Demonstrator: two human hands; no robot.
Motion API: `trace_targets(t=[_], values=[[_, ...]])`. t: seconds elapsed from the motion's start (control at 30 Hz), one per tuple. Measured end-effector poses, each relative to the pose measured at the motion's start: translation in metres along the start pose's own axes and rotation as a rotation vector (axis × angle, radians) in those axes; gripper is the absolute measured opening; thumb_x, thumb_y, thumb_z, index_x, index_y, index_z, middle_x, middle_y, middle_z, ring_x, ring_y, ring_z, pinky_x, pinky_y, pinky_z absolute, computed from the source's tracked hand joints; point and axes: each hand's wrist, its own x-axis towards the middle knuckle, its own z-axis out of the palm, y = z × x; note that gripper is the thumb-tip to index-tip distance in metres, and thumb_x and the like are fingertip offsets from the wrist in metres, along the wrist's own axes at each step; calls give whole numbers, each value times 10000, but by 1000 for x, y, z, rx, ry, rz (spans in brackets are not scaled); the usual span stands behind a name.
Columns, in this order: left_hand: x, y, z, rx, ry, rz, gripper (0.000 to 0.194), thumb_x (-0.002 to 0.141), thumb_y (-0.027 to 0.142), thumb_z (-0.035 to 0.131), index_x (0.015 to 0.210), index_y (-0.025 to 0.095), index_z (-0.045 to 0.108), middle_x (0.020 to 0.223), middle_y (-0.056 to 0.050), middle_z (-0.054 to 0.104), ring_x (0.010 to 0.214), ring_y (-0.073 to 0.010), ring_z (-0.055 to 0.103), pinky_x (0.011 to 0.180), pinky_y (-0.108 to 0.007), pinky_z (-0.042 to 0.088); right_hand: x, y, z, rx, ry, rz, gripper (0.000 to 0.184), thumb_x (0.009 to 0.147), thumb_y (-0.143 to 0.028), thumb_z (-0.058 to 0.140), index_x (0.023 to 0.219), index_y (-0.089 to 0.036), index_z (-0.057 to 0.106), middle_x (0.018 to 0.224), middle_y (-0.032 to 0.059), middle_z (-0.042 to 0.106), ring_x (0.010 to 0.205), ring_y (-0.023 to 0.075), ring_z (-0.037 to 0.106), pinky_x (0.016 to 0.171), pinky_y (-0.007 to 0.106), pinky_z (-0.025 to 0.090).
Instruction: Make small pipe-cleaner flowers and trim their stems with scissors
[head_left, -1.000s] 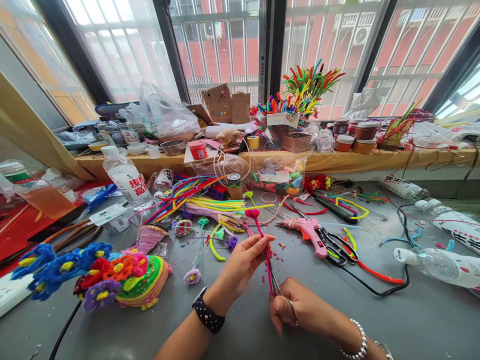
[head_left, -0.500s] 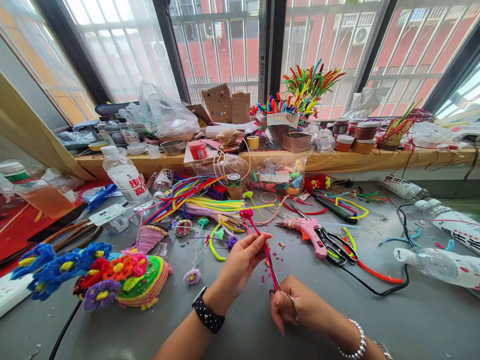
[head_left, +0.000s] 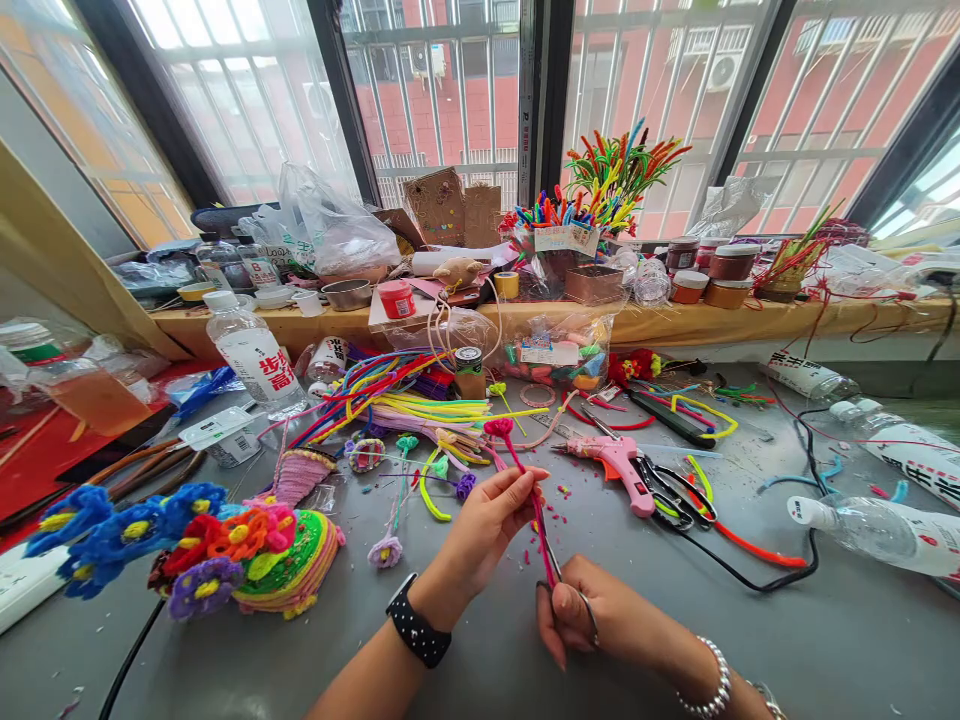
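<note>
Pinching left hand [head_left: 484, 522]: stem of fuzzy magenta pipe-cleaner flower [head_left: 499, 428]
Right hand [head_left: 600, 605]: gripping silver metal scissors [head_left: 556, 566] alongside it
Farther right: pink plastic glue gun [head_left: 598, 449]

Scissors [head_left: 556, 566] in the right hand [head_left: 581, 608], flower [head_left: 498, 428] in the left hand [head_left: 491, 515]; here's the glue gun [head_left: 611, 462] beyond them on the table [head_left: 225, 670], bottles [head_left: 874, 532] far right, jars [head_left: 733, 263] behind on the sill [head_left: 675, 320].

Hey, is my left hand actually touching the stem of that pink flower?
Touching: the head view shows your left hand pinching the stem, with the pink flower sticking out beyond the grip.
</note>
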Motion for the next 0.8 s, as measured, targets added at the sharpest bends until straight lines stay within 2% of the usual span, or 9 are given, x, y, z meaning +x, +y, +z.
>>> trace_targets(t=[0.33,0.53,0.8], values=[[0,1,1,-1,21,8,192,614,276,666,755,145,668,602,4,565,559,-68,483,587,-198,369,1,7,5,41,83,2,714,682,-716,271,429,-96,518,331,-64,247,322,26,241,340,182,167],[-1,0,0,-7,3,2,174,633,250,655,765,137,667,620,-4,572,583,-66,492,594,-186,377,0,3,6,47,12,-36,730,699,-715,208,481,-94,524,358,-66,251,331,28,230,333,177,164],[-1,-1,-1,-1,-17,12,158,657,240,636,774,137,665,626,-4,570,587,-66,494,604,-188,384,1,3,5,84,32,-12,721,683,-724,232,468,-98,518,345,-69,248,319,26,225,331,181,161]])
